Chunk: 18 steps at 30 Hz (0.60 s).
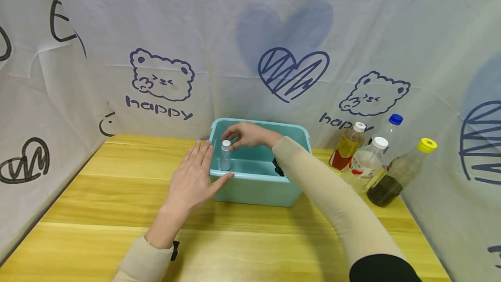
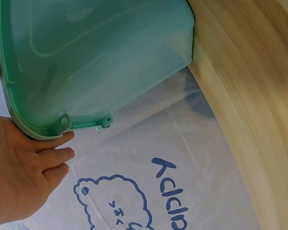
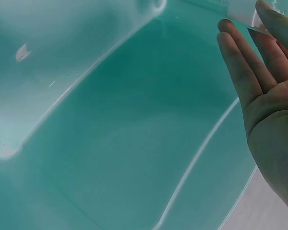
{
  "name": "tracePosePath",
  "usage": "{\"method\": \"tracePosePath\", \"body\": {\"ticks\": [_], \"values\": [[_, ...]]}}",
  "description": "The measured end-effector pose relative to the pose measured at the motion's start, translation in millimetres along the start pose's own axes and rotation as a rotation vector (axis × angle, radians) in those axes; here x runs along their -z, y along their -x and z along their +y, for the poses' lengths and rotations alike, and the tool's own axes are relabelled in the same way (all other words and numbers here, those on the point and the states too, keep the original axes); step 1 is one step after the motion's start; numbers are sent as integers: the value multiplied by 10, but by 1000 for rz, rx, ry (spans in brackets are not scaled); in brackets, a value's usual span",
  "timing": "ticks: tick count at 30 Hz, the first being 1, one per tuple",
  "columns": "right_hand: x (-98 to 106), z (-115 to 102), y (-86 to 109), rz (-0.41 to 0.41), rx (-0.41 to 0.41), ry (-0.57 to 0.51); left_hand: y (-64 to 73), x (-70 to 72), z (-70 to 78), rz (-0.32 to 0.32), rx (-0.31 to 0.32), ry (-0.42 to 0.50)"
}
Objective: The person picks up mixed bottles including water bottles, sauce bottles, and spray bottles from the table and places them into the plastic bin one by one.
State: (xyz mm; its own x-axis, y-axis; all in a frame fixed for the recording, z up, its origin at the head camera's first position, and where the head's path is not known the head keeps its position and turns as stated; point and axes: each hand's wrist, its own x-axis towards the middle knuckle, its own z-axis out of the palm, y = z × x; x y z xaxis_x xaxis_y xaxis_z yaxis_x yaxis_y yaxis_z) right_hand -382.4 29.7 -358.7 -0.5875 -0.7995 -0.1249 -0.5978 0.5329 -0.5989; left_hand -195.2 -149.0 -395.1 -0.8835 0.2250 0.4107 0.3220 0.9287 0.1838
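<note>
A small clear bottle (image 1: pixel 225 161) with a white cap stands upright at the left end of the light teal plastic bin (image 1: pixel 254 189). My right hand (image 1: pixel 250 135) reaches into the bin and holds this bottle from its far right side, thumb and fingertips close below the cap. In the right wrist view, part of the clear bottle (image 3: pixel 242 10) shows between the thumb and fingers of my right hand (image 3: pixel 273 91). My left hand (image 1: pixel 192 177) lies at the bin's front left corner, fingers extended along the left rim and thumb on the front rim.
At the right, several bottles stand on the wooden table (image 1: pixel 129 195): one with red and yellow colouring (image 1: pixel 347 147), one white-capped (image 1: pixel 365 160), one blue-capped (image 1: pixel 387 132) and one yellow-capped with dark liquid (image 1: pixel 385 190). A printed white cloth (image 1: pixel 219 34) hangs behind.
</note>
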Motion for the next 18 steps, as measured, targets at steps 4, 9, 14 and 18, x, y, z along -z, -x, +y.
{"method": "tracePosePath", "body": {"ticks": [4,9,14,18], "values": [[-11,14,-23,-13,-4,23,5,6,6,-2,3,-2],[-24,26,-44,-42,-25,44,1,1,10,-9,1,-3],[-36,20,-57,-54,-36,57,1,-3,11,-11,-2,-1],[-31,1,-63,-53,-40,58,1,-2,6,-5,-4,-6]]}}
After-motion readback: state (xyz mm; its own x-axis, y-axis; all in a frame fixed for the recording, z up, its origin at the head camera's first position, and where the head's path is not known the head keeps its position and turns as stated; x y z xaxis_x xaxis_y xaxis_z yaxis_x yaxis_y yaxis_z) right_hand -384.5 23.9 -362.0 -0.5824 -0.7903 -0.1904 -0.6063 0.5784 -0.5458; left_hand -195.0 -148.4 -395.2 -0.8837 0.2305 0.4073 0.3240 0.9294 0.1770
